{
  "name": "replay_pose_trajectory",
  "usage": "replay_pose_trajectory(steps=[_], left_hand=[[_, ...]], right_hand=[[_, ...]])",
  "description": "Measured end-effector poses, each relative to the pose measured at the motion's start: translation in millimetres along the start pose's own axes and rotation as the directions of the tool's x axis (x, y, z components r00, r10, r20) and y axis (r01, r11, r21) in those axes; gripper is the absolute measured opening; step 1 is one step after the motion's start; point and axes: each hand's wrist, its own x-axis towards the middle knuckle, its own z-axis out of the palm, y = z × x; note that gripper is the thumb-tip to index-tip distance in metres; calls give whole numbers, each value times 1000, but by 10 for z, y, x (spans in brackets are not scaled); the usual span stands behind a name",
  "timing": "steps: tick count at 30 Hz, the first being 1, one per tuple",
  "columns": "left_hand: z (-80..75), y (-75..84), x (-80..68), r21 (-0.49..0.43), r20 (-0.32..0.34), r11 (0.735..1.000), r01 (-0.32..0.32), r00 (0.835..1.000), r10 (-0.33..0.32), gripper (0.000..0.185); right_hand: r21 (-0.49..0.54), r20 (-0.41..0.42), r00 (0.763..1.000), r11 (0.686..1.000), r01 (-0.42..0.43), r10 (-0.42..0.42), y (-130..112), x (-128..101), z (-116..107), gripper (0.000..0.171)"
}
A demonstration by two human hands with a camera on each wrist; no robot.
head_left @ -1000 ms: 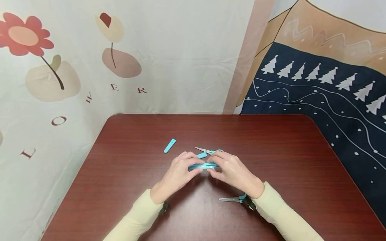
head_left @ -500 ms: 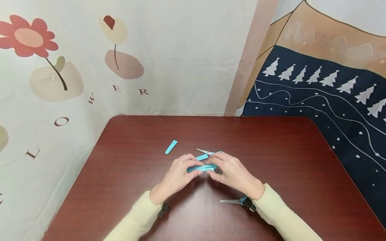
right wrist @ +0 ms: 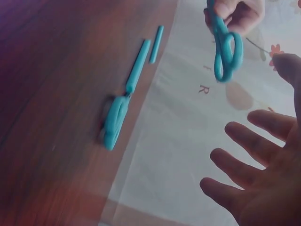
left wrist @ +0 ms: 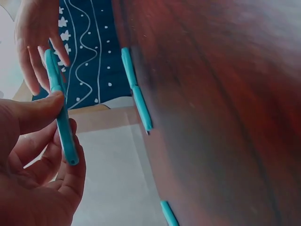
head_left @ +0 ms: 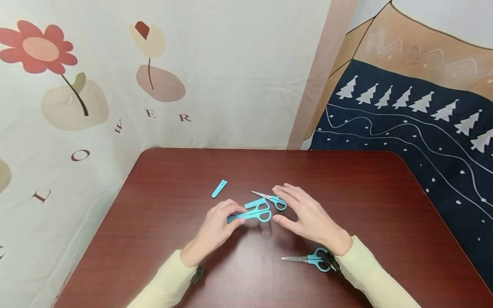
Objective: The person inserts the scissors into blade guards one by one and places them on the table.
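My left hand (head_left: 212, 227) pinches a pair of light-blue scissors (head_left: 252, 214) by the covered blade end, above the table. Their finger loops point right, and a blue cover hides the blades. In the left wrist view these scissors (left wrist: 68, 141) appear edge-on between thumb and fingers. My right hand (head_left: 313, 216) is just right of the loops, fingers spread and holding nothing; the right wrist view shows the palm and a gap to the held scissors (right wrist: 225, 52). Behind, a second pair of scissors (head_left: 274, 199) lies with bare blades beside a loose blade cover (head_left: 252, 204).
Another blue blade cover (head_left: 219, 188) lies farther left on the brown table (head_left: 173, 179). A third pair of scissors (head_left: 310, 259), blades bare and pointing left, lies near the right wrist, whose strap partly covers its handle. Patterned cloths (head_left: 239, 77) hang behind the table.
Both hands were on the scissors; my right hand has let go, opened and moved right. My left hand has shifted slightly left with the scissors, uncovering their loops.
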Motion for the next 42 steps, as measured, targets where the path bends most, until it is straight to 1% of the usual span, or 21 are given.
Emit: replay_pose_trajectory(steps=[7, 12, 17, 21, 24, 28, 32, 36, 39, 42], left_hand=[[-87, -110, -113, 47, -36, 994, 101, 994, -100, 24], [-147, -164, -146, 75, -63, 987, 145, 988, -140, 22], [-213, -216, -186, 84, -75, 979, 187, 981, -181, 19], [-276, -287, -228, 85, -81, 975, 204, 977, -197, 19], [-344, -357, -253, 86, -87, 977, 197, 978, -190, 20], [-476, -459, -271, 106, -95, 976, 190, 979, -180, 21], [-630, -556, -263, 126, -69, 976, 177, 983, -170, 22], [-748, -646, -229, 137, -5, 978, 154, 988, -155, 22], [-791, -703, -189, 142, 54, 981, 131, 989, -140, 21], [-795, -761, -155, 133, 107, 985, 113, 986, -127, 20]], right_hand=[[-40, 18, 998, 998, -57, 57, 118, -101, -100, 73], [-46, 27, 995, 994, -99, 100, 159, -147, -160, 74], [-50, 37, 991, 991, -125, 127, 189, -191, -189, 74], [-49, 37, 988, 988, -149, 151, 208, -234, -211, 73], [-49, 37, 985, 985, -167, 169, 230, -260, -233, 71], [-56, 31, 981, 980, -189, 191, 269, -282, -272, 70], [-63, 20, 978, 976, -207, 208, 311, -304, -309, 70], [-71, 15, 976, 974, -216, 218, 335, -322, -334, 70], [-76, 15, 975, 972, -221, 223, 342, -330, -343, 70], [-78, 12, 975, 972, -222, 224, 339, -336, -336, 70]])
